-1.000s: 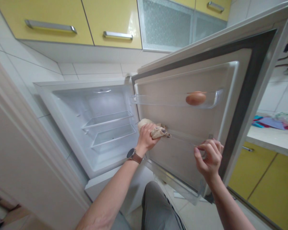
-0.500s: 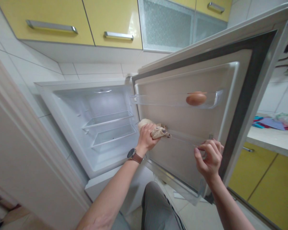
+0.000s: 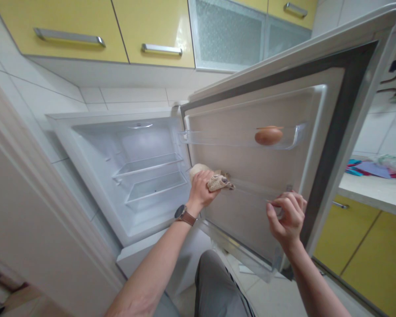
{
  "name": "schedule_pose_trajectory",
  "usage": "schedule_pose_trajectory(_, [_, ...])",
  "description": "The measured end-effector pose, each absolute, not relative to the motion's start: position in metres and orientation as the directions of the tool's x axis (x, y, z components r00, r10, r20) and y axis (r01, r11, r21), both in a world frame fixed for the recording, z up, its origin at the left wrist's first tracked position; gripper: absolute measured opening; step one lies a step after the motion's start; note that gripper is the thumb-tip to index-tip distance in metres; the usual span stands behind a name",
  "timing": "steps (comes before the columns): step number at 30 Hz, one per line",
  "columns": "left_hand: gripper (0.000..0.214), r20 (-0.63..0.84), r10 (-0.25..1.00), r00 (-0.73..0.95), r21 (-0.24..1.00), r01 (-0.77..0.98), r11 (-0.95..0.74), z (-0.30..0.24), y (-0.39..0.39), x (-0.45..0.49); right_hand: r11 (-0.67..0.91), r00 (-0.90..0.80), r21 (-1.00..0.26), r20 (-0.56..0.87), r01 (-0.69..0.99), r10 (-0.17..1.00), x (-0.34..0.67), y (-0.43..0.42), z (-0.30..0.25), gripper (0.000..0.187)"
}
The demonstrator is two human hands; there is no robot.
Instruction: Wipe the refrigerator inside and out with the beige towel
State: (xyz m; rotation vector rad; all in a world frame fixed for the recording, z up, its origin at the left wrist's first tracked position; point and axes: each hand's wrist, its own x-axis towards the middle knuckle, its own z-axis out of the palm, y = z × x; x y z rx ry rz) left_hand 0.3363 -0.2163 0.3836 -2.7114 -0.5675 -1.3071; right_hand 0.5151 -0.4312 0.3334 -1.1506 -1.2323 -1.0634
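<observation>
A crumpled beige cloth (image 3: 218, 181) is bunched in my left hand (image 3: 203, 188), which wears a wristwatch (image 3: 181, 213) on its wrist. That hand is at the hinge side of the open fridge door (image 3: 237, 110), by the left end of a clear middle door shelf (image 3: 251, 190). Over at the shelf's right end, my right hand (image 3: 287, 215) has its fingers curled closed around the clear edge. The fingers hide much of that end. Above, an orange-brown rounded holder (image 3: 269, 135) sits in the clear upper door shelf (image 3: 218, 138).
Left of the door is the fridge interior with glass shelves (image 3: 158, 187). A clear lower door bin (image 3: 240, 251) lies under my hands, near my knee (image 3: 211, 273). Yellow cupboards (image 3: 158, 26) hang overhead. At right, a counter (image 3: 376, 189) holds colourful cloths (image 3: 372, 169).
</observation>
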Motion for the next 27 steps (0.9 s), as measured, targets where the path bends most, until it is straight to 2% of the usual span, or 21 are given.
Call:
schedule_pose_trajectory(18, [0.018, 0.771, 0.283, 0.570, 0.086, 0.348, -0.934, 0.3846, -0.2182, 0.3364, 0.124, 0.050, -0.052, 0.999, 0.991, 0.016, 0.5157, -0.4310, 0.3338, 0.015])
schedule_pose_trajectory(27, [0.017, 0.771, 0.294, 0.565, 0.094, 0.355, -0.930, 0.3837, -0.2177, 0.3369, 0.104, 0.099, -0.101, 0.995, 0.989, 0.025, 0.5150, -0.4312, 0.3339, 0.021])
